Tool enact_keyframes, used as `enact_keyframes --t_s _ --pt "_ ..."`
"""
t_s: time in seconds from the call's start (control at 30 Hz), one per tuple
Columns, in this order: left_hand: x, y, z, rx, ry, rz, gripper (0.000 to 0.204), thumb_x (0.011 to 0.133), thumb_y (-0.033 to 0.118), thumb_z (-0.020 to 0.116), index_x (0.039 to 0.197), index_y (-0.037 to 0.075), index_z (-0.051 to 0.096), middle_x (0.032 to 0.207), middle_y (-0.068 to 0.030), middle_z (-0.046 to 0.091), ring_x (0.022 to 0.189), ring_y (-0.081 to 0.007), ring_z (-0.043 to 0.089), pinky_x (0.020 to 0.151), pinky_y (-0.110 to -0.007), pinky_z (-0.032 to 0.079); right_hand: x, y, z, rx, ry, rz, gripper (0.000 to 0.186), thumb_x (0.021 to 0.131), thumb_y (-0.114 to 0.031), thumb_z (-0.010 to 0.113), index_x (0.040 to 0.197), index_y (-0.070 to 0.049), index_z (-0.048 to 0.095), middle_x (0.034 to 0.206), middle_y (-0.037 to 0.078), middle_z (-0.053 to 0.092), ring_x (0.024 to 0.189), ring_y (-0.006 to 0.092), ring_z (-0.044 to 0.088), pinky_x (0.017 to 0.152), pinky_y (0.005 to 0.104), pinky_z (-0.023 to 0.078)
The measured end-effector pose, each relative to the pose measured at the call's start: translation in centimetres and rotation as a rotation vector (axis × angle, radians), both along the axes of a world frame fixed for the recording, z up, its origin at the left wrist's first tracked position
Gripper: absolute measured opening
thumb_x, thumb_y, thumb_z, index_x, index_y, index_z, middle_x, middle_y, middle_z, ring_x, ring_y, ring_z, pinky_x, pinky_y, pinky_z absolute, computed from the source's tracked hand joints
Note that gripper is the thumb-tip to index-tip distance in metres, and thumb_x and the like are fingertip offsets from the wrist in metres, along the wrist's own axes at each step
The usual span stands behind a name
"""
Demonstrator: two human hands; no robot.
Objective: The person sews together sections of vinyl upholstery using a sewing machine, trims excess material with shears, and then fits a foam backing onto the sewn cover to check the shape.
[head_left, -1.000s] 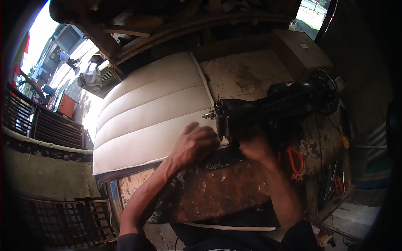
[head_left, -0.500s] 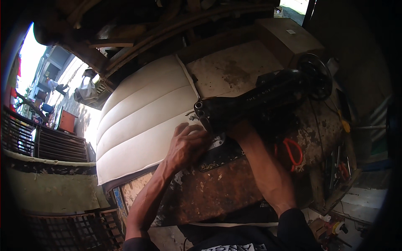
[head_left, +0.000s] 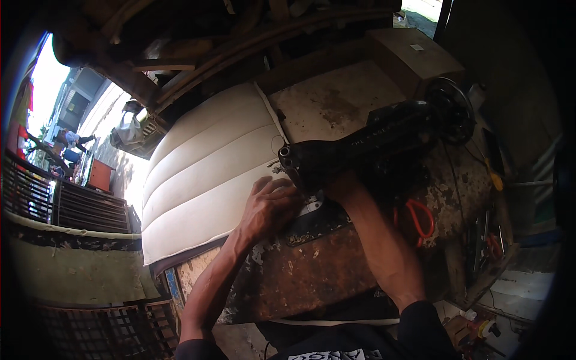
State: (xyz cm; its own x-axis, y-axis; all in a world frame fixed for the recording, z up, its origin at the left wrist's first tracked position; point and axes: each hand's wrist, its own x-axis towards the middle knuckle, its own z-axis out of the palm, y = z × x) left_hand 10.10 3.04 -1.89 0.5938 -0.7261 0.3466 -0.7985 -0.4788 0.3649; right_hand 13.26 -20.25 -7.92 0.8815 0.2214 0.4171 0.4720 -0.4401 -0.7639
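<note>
while the big cream padded cover with long stitched ribs (head_left: 210, 174) lies spread over the left part of the worn, rusty work table (head_left: 300, 282), its near right edge sits under the head of the old black sewing machine (head_left: 372, 144). the left hand (head_left: 270, 207) lies flat on that edge, fingers spread and pressing down, not closed around anything. the right hand is hidden under the machine arm; only the right forearm (head_left: 378, 240) shows, so i cannot tell if that hand is open or closed.

the cover looks soft and puffy, so it should bend and fold easily. it also looks big and a bit heavy, and much of it hangs toward the far left, so its own weight may pull it away from the machine. the top looks smooth, like fake leather, so it may slip under a light touch. a flat palm close to the edge, just beside the machine's foot, looks like the best place to hold it, with fingers kept off the spot where the needle would come down.

orange-handled scissors (head_left: 420, 216) lie on the table to the right of the forearm.
</note>
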Motion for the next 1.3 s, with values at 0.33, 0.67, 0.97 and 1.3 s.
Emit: enact_keyframes --t_s 0.33,0.67,0.97,1.3 --pt "0.6 0.6 -0.7 -0.044 -0.01 0.044 0.025 0.084 0.022 0.08 0.108 0.016 0.081 0.11 -0.0015 0.076 0.121 -0.0268 0.065 0.119 -0.053 0.035 -1.1 1.3 4.2 0.449 -0.011 0.057 0.032 0.114 -0.03 0.051 0.122 -0.004 0.068 0.104 -0.002 0.07 0.098 0.0077 0.064 0.09 0.0285 0.055" --pt "1.2 1.1 -1.2 0.042 0.028 0.144 0.023 0.091 0.028 0.078 0.113 0.02 0.08 0.124 0.0051 0.075 0.133 -0.0215 0.06 0.12 -0.078 0.014 -4.7 -2.4 5.5 0.417 0.442 -0.229 0.023 0.107 -0.026 0.063 0.115 -0.006 0.071 0.084 0.0 0.064 0.08 0.0103 0.061 0.075 0.0295 0.053" --pt "2.6 6.3 -1.9 0.024 0.04 0.277 0.022 0.099 0.027 0.069 0.116 0.019 0.079 0.125 0.0038 0.074 0.138 -0.0191 0.058 0.121 -0.075 0.016 -21.6 -9.5 9.6 -0.808 0.223 -0.793 0.05 0.09 -0.001 0.07 0.139 -0.012 0.064 0.123 0.015 0.063 0.123 0.0362 0.057 0.101 0.0485 0.049" --pt "2.1 7.7 -3.3 -0.013 -0.107 0.361 0.02 0.1 0.026 0.067 0.116 0.018 0.077 0.127 0.002 0.074 0.137 -0.0214 0.06 0.119 -0.072 0.024 -20.1 -7.2 12.4 -0.509 0.636 -0.587 0.085 0.074 0.0 0.07 0.155 0.0 0.043 0.114 0.026 0.071 0.099 0.0414 0.073 0.086 0.0478 0.058"
